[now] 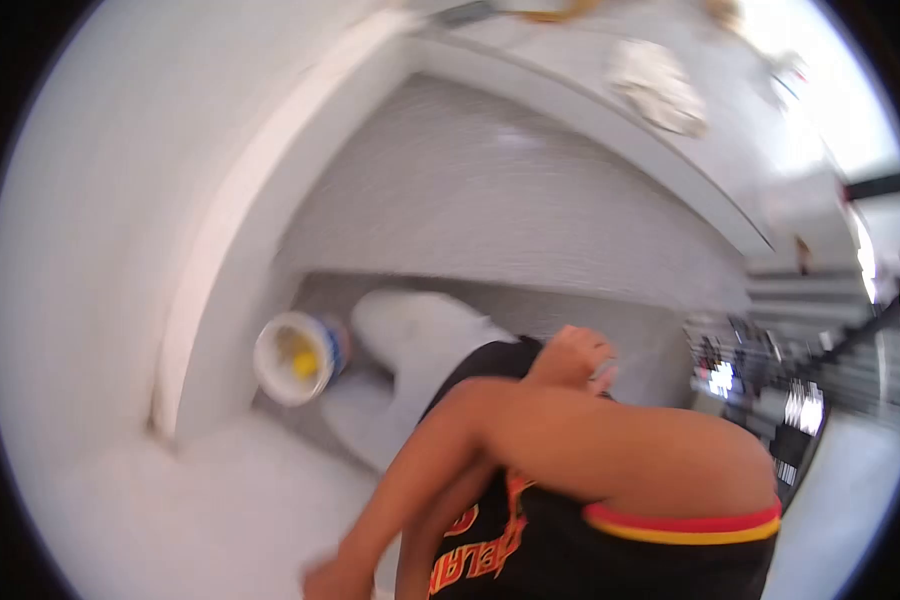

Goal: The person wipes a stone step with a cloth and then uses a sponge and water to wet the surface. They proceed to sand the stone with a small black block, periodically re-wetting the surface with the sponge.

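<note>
Closest to the camera, at the bottom of the view, is a black sleeveless jersey with red and yellow trim and red-and-yellow lettering, worn by the person. The bare right upper arm crosses in front of it, bends at the elbow, and leads down to the right hand at the lower left. That hand is blurred and partly cut off by the lower edge; whether its fingers are open or closed cannot be told. The left forearm passes behind the right arm, and the left hand shows beyond it, near the jersey's black lower part. Its fingers look bent, but whether they are closed or grip anything cannot be told.

Pale grey-white trousers cover the legs, which extend toward the left. Just beside them stands a round white bucket with a blue patch on its side, its open mouth showing a bright yellow object inside. Both hands are apart from the bucket. It is on the grey floor, near a low white wall. Farther off, a crumpled whitish cloth-like bundle lies on a pale surface. Dark clutter at the right is too blurred to identify.
</note>
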Motion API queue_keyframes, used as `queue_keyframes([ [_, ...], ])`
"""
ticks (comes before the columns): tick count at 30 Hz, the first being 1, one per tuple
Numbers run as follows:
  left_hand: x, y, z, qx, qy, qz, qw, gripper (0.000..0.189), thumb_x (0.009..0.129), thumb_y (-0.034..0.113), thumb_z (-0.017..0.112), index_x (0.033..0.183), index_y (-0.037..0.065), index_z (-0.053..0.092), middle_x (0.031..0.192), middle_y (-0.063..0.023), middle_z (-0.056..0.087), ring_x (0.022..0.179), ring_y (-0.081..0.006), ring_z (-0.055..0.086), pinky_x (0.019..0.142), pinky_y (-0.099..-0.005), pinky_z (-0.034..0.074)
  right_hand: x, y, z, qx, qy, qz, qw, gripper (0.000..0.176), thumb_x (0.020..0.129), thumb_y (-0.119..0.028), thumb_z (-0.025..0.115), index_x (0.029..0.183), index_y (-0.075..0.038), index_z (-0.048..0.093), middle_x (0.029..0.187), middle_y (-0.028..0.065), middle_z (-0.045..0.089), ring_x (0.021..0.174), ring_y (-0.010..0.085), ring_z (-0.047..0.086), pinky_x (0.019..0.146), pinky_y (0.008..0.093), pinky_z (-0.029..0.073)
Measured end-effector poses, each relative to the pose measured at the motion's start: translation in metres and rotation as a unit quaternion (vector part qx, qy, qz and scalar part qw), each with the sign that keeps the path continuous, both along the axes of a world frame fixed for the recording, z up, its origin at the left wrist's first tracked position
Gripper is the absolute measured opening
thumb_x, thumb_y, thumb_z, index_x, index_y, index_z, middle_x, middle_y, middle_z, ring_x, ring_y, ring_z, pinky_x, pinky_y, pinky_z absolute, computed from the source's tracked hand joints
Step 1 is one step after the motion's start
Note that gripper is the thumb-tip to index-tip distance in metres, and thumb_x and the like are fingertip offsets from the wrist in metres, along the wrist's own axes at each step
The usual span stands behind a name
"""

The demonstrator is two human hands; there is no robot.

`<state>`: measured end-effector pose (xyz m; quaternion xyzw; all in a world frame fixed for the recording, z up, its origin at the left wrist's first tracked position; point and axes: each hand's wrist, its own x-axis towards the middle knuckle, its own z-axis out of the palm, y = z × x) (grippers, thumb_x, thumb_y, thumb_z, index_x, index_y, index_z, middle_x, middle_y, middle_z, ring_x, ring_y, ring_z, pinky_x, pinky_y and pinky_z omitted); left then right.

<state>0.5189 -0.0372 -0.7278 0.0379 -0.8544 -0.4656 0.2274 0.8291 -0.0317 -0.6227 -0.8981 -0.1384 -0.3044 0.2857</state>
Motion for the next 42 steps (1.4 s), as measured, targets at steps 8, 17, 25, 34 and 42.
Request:
queue_keyframes([
  [8,0.179,-0.001,-0.01,0.238,-0.059,0.301,0.921,0.019,0.083,0.012,0.061,0.099,0.002,0.062,0.105,-0.0136,0.061,0.099,-0.0277,0.058,0.089,-0.0364,0.043,-0.102,-0.205,-0.162,0.037,0.325,-0.33,0.885,0.013,0.066,-0.006,0.064,0.079,-0.003,0.066,0.083,0.0156,0.064,0.08,0.0316,0.062,0.069,0.0425,0.051],
  [17,0.293,0.02,-0.105,0.283,-0.056,0.732,0.618,0.011,0.086,0.011,0.059,0.092,0.003,0.062,0.088,-0.0075,0.063,0.079,-0.0156,0.059,0.073,-0.0266,0.046,-0.019,-0.246,-0.282,0.084,0.503,-0.376,0.774,0.023,0.076,-0.019,0.06,0.095,-0.011,0.07,0.098,0.0131,0.067,0.092,0.0299,0.065,0.074,0.0467,0.052],
  [25,0.294,0.013,-0.105,0.306,-0.051,0.745,0.591,0.011,0.086,0.009,0.06,0.091,-0.001,0.057,0.085,-0.0065,0.061,0.077,-0.0134,0.056,0.07,-0.0252,0.045,-0.002,-0.245,-0.332,0.115,0.623,-0.368,0.681,0.033,0.077,-0.019,0.061,0.109,-0.013,0.067,0.109,0.0138,0.064,0.101,0.034,0.06,0.088,0.05,0.046],
  [34,0.294,0.014,-0.111,0.318,-0.016,0.744,0.587,0.008,0.086,0.007,0.058,0.088,-0.001,0.057,0.084,-0.0069,0.06,0.078,-0.0141,0.056,0.071,-0.0254,0.045,-0.042,-0.259,-0.239,0.31,0.52,-0.325,0.726,0.036,0.068,-0.022,0.063,0.1,-0.006,0.068,0.106,0.0151,0.064,0.098,0.0316,0.062,0.077,0.044,0.05],
  [42,0.298,0.016,-0.12,0.262,-0.002,0.75,0.607,0.009,0.086,0.007,0.057,0.088,-0.002,0.057,0.081,-0.0072,0.061,0.076,-0.013,0.057,0.068,-0.0242,0.046,-0.034,-0.251,-0.265,0.206,0.387,-0.429,0.79,0.022,0.071,-0.009,0.06,0.09,-0.004,0.07,0.093,0.0167,0.067,0.089,0.0307,0.065,0.072,0.0413,0.053],
])
